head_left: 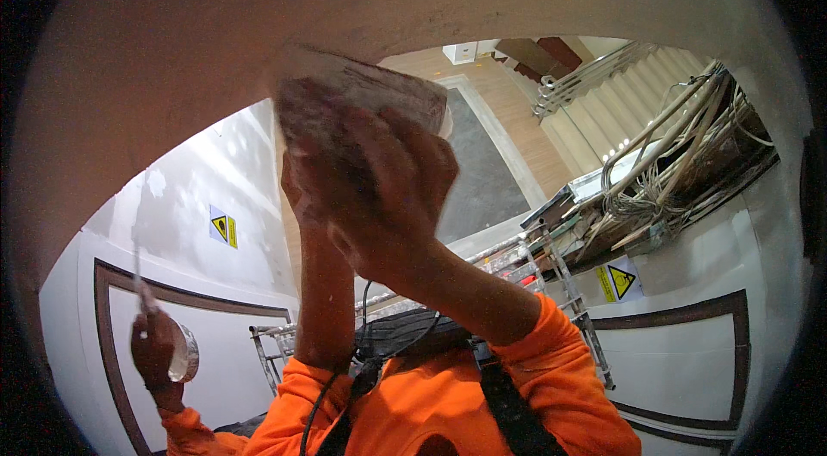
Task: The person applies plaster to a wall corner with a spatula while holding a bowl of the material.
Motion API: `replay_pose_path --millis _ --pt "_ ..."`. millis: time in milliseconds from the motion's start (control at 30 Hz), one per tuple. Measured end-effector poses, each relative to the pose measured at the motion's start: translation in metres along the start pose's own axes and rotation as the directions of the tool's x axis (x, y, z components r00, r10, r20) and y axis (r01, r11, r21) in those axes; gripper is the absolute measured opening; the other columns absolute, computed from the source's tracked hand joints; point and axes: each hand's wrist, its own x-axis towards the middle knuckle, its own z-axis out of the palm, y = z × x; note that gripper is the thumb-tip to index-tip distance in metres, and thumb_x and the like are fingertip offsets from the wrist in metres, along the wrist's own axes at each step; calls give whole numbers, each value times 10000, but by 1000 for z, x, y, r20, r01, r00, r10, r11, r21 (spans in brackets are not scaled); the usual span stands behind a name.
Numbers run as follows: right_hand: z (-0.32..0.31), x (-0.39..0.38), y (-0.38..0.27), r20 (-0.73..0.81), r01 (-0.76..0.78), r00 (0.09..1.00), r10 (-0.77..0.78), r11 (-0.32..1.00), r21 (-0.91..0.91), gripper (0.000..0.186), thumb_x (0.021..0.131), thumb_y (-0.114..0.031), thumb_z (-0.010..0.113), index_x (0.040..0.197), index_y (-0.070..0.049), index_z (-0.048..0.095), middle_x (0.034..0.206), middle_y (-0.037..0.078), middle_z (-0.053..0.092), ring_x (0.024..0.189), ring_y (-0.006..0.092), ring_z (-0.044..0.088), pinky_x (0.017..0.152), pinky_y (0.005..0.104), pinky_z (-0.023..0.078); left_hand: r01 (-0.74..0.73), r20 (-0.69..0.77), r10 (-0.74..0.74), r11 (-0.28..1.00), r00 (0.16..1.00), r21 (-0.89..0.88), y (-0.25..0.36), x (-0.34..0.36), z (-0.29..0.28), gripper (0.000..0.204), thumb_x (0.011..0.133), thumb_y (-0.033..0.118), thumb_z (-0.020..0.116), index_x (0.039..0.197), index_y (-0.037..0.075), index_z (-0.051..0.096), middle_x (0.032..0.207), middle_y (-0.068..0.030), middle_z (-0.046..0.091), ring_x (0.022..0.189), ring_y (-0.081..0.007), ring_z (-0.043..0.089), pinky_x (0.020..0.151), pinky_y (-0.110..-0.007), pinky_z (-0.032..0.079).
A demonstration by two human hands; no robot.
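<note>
Overhead, a flat rectangular grey-brown sanding block (370, 86) is up against the curved, smooth plastered surface (207, 34), its edges smeared by motion. My right hand (396, 189) is closed round the block's near side, fingers bent over it. Just beside and partly behind it, my left hand (303, 198) is raised to the same block; most of its fingers are hidden by the right hand and shadow. Both forearms rise from orange sleeves.
At the lower left, another person's hand (153, 344) holds a thin upright tool, next to a round pale object (183, 353). Below are metal scaffold rails (560, 284), a bundle of cables and pipes (663, 172), warning signs (222, 227) and dark-framed wall panels (207, 361).
</note>
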Motion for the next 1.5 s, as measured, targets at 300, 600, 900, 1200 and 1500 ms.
replay_pose_path --millis 300,600,900,1200,1500 --pt "-14 69 67 -392 -59 915 -99 926 -372 527 690 37 423 1208 -22 500 1184 193 507 1095 340 465 940 429 375 -13 -28 30 872 999 489 10 8 -5 540 824 334 456 1236 -9 391 1259 -198 436 1133 -300 453 979 -417 359" --pt "34 36 -13 -27 9 1000 -10 1000 -26 423 666 -176 676 1087 -177 626 1259 96 437 1141 306 395 899 426 321 -107 134 45 853 990 511 50 12 2 533 827 315 445 1255 6 379 1212 -175 482 1156 -307 447 977 -458 370" --pt "22 54 91 -69 280 945 -320 900 -334 427 693 -317 654 1110 -234 611 1268 56 448 1157 302 396 918 481 303 -104 92 70 890 993 444 9 27 -23 572 801 287 508 1267 0 344 1244 -185 442 1170 -322 424 1008 -474 315" --pt "-10 32 106 -136 127 983 -126 992 -4 527 713 -26 585 1226 -127 515 1238 119 469 1171 326 385 938 455 309 -70 11 74 873 997 482 -9 38 -54 553 801 282 493 1252 -4 353 1210 -181 457 1137 -310 443 975 -454 350" --pt "58 70 58 -149 122 982 -118 992 17 498 675 -163 663 1163 -210 574 1219 72 486 1160 287 418 959 444 266 -229 329 112 912 938 341 -13 31 -36 527 830 283 432 1264 -5 349 1263 -186 430 1165 -312 429 1006 -435 331"
